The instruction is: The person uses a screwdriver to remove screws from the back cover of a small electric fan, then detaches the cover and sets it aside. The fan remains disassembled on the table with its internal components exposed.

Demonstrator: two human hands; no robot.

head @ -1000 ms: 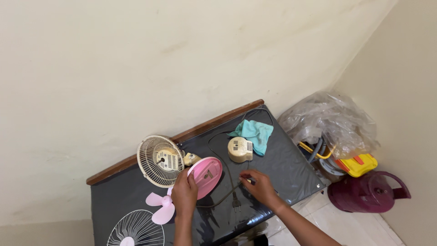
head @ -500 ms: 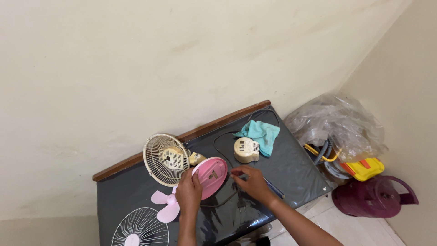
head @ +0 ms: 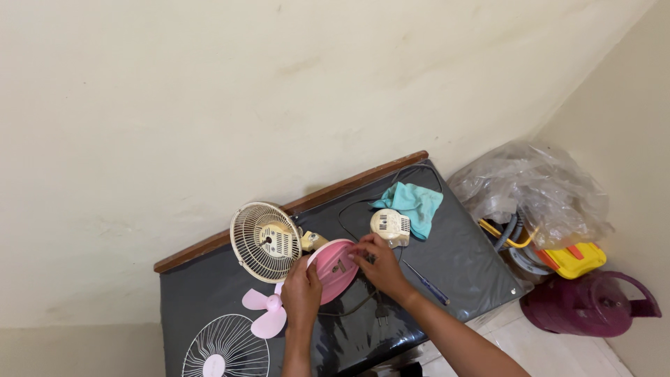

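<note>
While my left hand [head: 301, 290] gripped the near rim of the pink fan base [head: 335, 269], that base stood tilted on edge on the counter [head: 467, 265], between my two hands and just in front of the cream rear grille [head: 265, 241]. My right hand [head: 380, 265] lay at its right side, fingers curled against its face; I could not tell if they pinched anything. The blue-handled screwdriver [head: 427, 283] lay just right of that hand, its shaft running diagonally.

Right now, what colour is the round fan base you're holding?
Pink, clearest in the head view: round plastic fan base.
</note>
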